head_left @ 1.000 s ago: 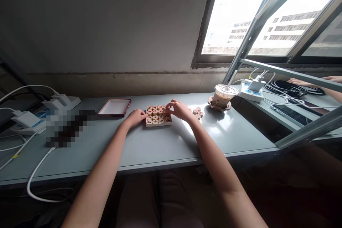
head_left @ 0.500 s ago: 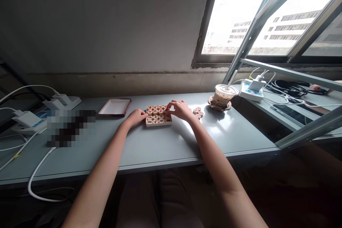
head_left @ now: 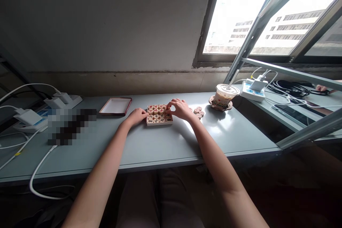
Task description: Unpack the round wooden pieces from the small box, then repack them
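Note:
A shallow box (head_left: 159, 124) stands on the desk, filled with rows of round wooden Chinese chess pieces, red characters at the back and black ones at the front. My left hand (head_left: 137, 115) is closed on the box's left edge, fingertips against it. At the far right corner of the box, my right hand (head_left: 179, 108) pinches a Chinese chess piece (head_left: 168, 107), mostly hidden by the fingers. Several loose Chinese chess pieces (head_left: 199, 111) lie to the right of that hand, some partly behind it.
An empty box lid (head_left: 116, 107) lies at the left. A drink cup with a straw (head_left: 225, 96) stands in a carrier at the right. Power strips with chargers (head_left: 62, 99) and white cables line the left side; another power strip (head_left: 252, 92) sits behind a metal frame (head_left: 307, 133).
The view has shifted slightly. Both hands stay at the box, with no clear change in their hold.

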Demonstrator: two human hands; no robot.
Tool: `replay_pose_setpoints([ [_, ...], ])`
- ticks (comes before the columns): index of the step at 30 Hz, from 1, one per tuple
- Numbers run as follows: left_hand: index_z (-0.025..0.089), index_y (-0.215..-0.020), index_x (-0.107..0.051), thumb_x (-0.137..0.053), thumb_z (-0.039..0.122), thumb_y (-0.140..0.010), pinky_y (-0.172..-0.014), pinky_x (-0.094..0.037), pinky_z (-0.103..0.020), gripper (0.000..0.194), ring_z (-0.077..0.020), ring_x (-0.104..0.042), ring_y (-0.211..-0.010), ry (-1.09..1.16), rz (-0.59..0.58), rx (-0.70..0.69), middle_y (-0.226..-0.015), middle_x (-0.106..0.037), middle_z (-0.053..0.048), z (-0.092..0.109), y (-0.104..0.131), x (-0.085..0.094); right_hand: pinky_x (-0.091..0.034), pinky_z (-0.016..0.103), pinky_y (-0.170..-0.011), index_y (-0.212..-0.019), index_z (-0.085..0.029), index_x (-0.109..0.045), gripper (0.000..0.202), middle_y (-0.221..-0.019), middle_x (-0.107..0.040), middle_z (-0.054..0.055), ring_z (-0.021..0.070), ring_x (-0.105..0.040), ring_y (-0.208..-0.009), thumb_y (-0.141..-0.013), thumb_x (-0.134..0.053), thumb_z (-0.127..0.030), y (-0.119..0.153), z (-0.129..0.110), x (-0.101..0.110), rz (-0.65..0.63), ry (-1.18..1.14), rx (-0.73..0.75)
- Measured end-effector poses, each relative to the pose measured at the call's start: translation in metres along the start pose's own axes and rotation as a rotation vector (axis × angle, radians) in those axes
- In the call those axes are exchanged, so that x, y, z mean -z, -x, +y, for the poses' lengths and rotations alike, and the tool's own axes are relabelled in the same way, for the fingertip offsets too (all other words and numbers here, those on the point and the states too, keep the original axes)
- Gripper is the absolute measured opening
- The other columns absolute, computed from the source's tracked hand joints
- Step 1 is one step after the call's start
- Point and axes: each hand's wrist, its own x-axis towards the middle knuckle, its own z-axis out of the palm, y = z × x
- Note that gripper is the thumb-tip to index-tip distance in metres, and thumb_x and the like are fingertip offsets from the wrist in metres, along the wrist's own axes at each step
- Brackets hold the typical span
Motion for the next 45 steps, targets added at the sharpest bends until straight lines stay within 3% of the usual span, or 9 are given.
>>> replay_pose_setpoints([
  [8,0.019,-0.047,-0.034,-0.047,0.033,-0.068,-0.052,-0.018,-0.027,0.028,-0.0116,-0.024,-0.055,-0.001,-0.004,0.012,-0.053,-0.027,0.003,0.000,0.000,0.000,-0.031,0.031,-0.084,-0.094,-0.024,-0.065,0.024,-0.102,-0.061,0.005,0.0192,-0.051,-0.097,-0.087,-0.054,-0.044,0.000,0.003,0.004,-0.027,-0.015,-0.021],
  [13,0.019,-0.047,-0.034,-0.044,0.034,-0.069,-0.054,-0.020,-0.026,0.028,-0.0119,-0.026,-0.056,-0.027,-0.012,-0.005,-0.053,-0.028,0.002,-0.002,-0.001,0.000,-0.022,0.048,-0.098,-0.113,-0.017,-0.060,0.029,-0.118,-0.056,0.015,0.0284,-0.042,-0.114,-0.090,-0.048,-0.030,0.003,0.019,-0.002,0.071,0.258,-0.297],
  [15,0.019,-0.048,-0.032,-0.043,0.035,-0.069,-0.054,-0.020,-0.026,0.028,-0.0119,-0.026,-0.056,-0.035,-0.013,-0.010,-0.054,-0.028,0.003,-0.002,-0.002,0.000,-0.019,0.055,-0.099,-0.108,-0.013,-0.062,0.027,-0.113,-0.058,0.017,0.0307,-0.045,-0.111,-0.090,-0.045,-0.023,0.005,0.025,-0.005,-0.022,0.326,-0.410],
  [17,0.019,-0.049,-0.032,-0.043,0.036,-0.070,-0.054,-0.020,-0.026,0.029,-0.0120,-0.027,-0.056,-0.040,-0.016,-0.009,-0.054,-0.028,0.003,-0.002,-0.002,0.000,-0.026,0.053,-0.097,-0.098,-0.012,-0.066,0.029,-0.104,-0.062,0.018,0.0290,-0.052,-0.101,-0.090,-0.038,-0.015,0.007,0.029,-0.005,-0.128,0.322,-0.456],
  [22,0.019,-0.051,-0.030,-0.042,0.037,-0.071,-0.055,-0.018,-0.027,0.029,-0.0120,-0.026,-0.057,-0.046,-0.028,-0.001,-0.056,-0.027,0.003,-0.003,-0.001,0.001,-0.041,0.029,-0.081,-0.102,-0.009,-0.066,0.034,-0.105,-0.061,0.017,0.0216,-0.057,-0.094,-0.086,-0.037,-0.004,0.006,0.032,-0.006,-0.112,0.158,-0.412],
  [28,0.019,-0.052,-0.027,-0.041,0.037,-0.075,-0.055,-0.017,-0.027,0.031,-0.0116,-0.024,-0.057,-0.062,-0.015,0.001,-0.056,-0.025,0.003,-0.006,-0.003,0.000,-0.044,0.028,-0.075,-0.089,-0.014,-0.069,0.014,-0.090,-0.068,0.010,0.0197,-0.060,-0.085,-0.081,-0.062,-0.022,-0.004,0.024,0.002,0.056,-0.090,-0.382],
  [32,0.019,-0.051,-0.029,-0.037,0.034,-0.078,-0.055,-0.020,-0.027,0.031,-0.0119,-0.028,-0.056,-0.070,-0.014,0.015,-0.055,-0.032,0.002,-0.001,-0.001,0.002,-0.043,0.025,-0.070,-0.093,-0.021,-0.069,0.016,-0.090,-0.068,0.004,0.0159,-0.061,-0.080,-0.083,-0.062,-0.032,-0.007,-0.005,0.006,0.156,-0.275,-0.155],
  [39,0.018,-0.051,-0.040,-0.032,0.038,-0.083,-0.056,-0.026,-0.026,0.038,-0.0131,-0.037,-0.054,-0.013,-0.046,0.010,-0.053,-0.042,-0.001,0.002,0.001,0.004,-0.041,0.025,-0.074,-0.111,-0.022,-0.063,0.027,-0.104,-0.063,0.006,0.0136,-0.059,-0.082,-0.086,-0.059,-0.031,-0.010,-0.060,-0.018,0.060,-0.287,0.106],
  [45,0.019,-0.049,-0.031,-0.040,0.066,-0.077,-0.053,-0.021,-0.026,0.055,-0.0112,-0.027,-0.049,-0.086,-0.011,0.009,-0.048,-0.026,0.003,0.001,0.001,0.001,-0.036,0.033,-0.082,-0.109,-0.021,-0.066,0.025,-0.114,-0.061,0.008,0.0209,-0.053,-0.099,-0.093,-0.046,-0.024,-0.009,-0.039,-0.015,0.130,0.055,-0.048],
])
